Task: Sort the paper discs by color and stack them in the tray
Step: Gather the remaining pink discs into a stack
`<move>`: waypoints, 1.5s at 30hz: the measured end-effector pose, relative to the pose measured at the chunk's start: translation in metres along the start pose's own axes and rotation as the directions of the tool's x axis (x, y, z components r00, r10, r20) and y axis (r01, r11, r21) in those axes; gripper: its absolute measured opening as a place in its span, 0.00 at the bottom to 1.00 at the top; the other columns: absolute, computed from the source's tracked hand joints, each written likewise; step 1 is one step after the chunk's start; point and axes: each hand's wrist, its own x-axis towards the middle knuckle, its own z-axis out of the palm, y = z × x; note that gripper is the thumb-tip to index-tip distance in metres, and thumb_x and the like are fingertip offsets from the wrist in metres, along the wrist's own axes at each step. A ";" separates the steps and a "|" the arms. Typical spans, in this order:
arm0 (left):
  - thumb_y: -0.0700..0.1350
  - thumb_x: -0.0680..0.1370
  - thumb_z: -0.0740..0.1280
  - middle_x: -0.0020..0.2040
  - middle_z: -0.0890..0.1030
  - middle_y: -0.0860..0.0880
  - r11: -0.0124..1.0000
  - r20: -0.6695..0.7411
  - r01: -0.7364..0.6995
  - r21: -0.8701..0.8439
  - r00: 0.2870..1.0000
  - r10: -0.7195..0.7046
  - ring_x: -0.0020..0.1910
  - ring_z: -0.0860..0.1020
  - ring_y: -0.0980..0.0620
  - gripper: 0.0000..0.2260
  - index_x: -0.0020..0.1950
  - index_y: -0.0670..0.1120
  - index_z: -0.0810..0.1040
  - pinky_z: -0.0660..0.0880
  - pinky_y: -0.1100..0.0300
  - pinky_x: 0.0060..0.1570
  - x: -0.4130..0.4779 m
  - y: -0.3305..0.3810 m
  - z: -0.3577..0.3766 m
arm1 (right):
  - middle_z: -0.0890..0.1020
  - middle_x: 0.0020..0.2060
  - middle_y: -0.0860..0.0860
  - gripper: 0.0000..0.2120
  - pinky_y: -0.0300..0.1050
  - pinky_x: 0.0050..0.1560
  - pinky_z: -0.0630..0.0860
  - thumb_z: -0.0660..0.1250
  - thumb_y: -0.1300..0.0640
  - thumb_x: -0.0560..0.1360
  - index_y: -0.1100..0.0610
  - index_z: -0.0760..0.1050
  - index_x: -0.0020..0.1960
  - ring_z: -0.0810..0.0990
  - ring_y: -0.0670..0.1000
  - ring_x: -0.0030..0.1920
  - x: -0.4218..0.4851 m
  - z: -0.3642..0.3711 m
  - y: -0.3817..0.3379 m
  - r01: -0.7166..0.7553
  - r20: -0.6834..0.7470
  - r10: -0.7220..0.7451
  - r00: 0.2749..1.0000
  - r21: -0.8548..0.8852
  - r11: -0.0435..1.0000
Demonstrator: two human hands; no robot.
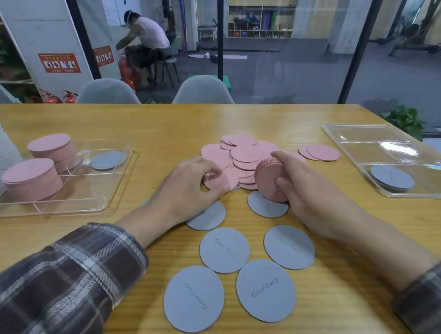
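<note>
Grey disc (pixel 210 218) part-hidden under my left hand (pixel 185 187) pinching a pink disc (pixel 222 180), right hand (pixel 308 191) gripping a pink pile (pixel 267 176), left tray (pixel 85 190) holding pink stacks (pixel 31 178)

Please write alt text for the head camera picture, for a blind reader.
A person's right hand holds a stack of pink paper discs on edge while the left hand pinches one pink disc at a loose pink pile on a wooden table. Grey discs lie nearer; clear trays stand at both sides.

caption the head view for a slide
Right hand holds a pink stack on edge; left hand pinches a loose pink disc.
</note>
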 end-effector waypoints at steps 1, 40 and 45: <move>0.57 0.76 0.74 0.54 0.82 0.55 1.000 0.011 0.007 0.007 1.000 -0.007 0.55 0.78 0.52 0.14 0.57 0.52 0.84 0.76 0.49 0.58 -0.001 0.000 -0.001 | 0.67 0.74 0.48 0.24 0.37 0.61 0.61 0.54 0.54 0.85 0.50 0.55 0.80 0.66 0.49 0.71 0.000 -0.001 0.001 -0.004 0.004 0.004 1.000 0.008 1.000; 0.36 0.71 0.81 0.55 0.81 0.51 0.888 0.052 0.054 -0.456 0.998 -0.034 0.48 0.83 0.51 0.27 0.66 0.53 0.80 0.82 0.62 0.50 -0.016 0.025 -0.015 | 0.80 0.48 0.43 0.19 0.47 0.45 0.79 0.59 0.56 0.83 0.47 0.68 0.74 0.81 0.45 0.36 -0.002 -0.002 -0.006 -0.047 -0.155 0.081 0.985 0.213 0.976; 0.39 0.71 0.81 0.42 0.87 0.50 0.830 -0.022 0.066 -0.554 0.995 -0.094 0.44 0.86 0.50 0.16 0.55 0.48 0.82 0.81 0.60 0.53 -0.012 0.030 -0.013 | 0.79 0.42 0.45 0.20 0.40 0.40 0.75 0.59 0.57 0.84 0.44 0.68 0.74 0.81 0.46 0.36 0.001 0.002 -0.005 -0.039 -0.118 0.075 0.990 0.283 0.958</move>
